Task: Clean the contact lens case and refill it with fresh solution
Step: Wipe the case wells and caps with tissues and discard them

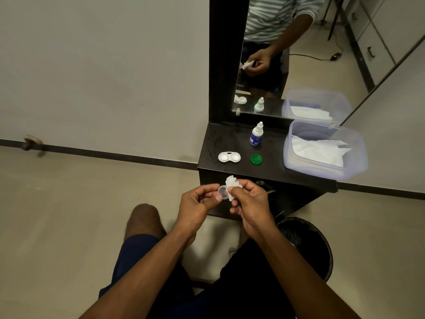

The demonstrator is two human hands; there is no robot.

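My left hand pinches a small clear lens-case cap between thumb and fingers, in front of the dark dresser top. My right hand grips a crumpled white tissue and presses it against the cap. The white lens case, with both wells uncovered, lies on the dresser top. A green cap lies to its right. Behind them stands a blue-and-white solution bottle, upright with its cap on.
A clear plastic tub holding white tissues sits on the dresser's right side. A tall mirror rises behind the dresser. A black waste bin stands on the floor at my right. My knees are below the hands.
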